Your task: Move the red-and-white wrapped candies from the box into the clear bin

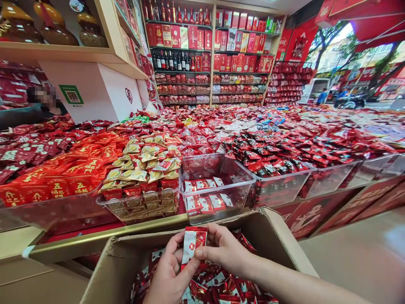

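A red and white candy packet point(194, 245) is held between my two hands above an open cardboard box point(278, 236). My left hand point(174, 266) has its fingers and thumb closed on the packet's left and lower side. The thumb of my right hand point(224, 249) presses on the packet's right side, with the fingers behind it. Below my hands, the box holds many loose packets point(218, 289) of the same colours. Just beyond the box stands a clear plastic bin point(221, 185) with short rows of red and white packets at its bottom.
Left of the clear bin is a bin heaped with gold durian packets point(148, 169), then red packets point(79, 169). Black and red packets point(268, 156) fill the bin on the right. Shelves with bottles and boxes point(190, 38) stand behind. A person point(44, 99) is at the far left.
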`<act>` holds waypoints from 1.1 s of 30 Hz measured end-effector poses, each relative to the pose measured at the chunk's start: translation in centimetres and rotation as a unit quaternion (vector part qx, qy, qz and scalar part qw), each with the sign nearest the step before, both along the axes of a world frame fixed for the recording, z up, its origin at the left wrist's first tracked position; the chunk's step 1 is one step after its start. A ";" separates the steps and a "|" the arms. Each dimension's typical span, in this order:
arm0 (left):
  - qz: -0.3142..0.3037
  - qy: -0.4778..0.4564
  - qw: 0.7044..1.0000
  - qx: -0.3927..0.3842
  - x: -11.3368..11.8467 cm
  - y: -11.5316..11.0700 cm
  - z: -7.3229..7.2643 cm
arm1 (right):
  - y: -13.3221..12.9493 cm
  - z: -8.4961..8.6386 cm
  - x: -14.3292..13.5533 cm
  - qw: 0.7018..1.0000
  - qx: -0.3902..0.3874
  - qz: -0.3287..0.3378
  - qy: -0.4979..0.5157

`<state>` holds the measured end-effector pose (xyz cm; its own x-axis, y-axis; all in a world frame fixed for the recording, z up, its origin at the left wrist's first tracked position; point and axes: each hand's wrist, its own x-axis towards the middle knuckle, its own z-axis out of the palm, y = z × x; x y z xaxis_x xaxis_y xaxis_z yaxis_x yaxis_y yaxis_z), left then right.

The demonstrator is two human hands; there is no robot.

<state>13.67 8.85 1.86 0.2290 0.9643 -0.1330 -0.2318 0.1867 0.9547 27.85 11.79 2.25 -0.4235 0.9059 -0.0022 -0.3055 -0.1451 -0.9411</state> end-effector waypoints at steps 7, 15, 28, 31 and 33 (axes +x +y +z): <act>-0.005 0.021 1.000 0.012 0.1 -0.2 0.5 | 0.0 0.4 0.6 0.997 -0.071 0.017 -0.001; -0.038 0.037 0.998 0.023 -0.5 0.0 0.6 | 0.0 0.0 0.7 0.997 -0.071 0.012 0.003; 0.069 0.094 0.993 -0.001 -0.5 0.8 -0.5 | -0.5 -1.1 -0.5 0.997 -0.070 0.019 -0.018; 0.070 0.009 0.995 -0.064 -0.5 0.7 -0.1 | -0.5 -1.1 -0.9 0.997 -0.069 0.010 -0.021; 0.071 -0.030 0.993 -0.092 -0.5 0.7 0.2 | -0.5 -1.1 -0.9 0.998 -0.046 -0.003 -0.033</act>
<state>13.17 9.52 2.03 0.1054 0.9483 -0.2995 -0.3233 0.3175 0.8914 26.98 11.24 1.19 -0.4138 0.9033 -0.1134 -0.2444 -0.2303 -0.9419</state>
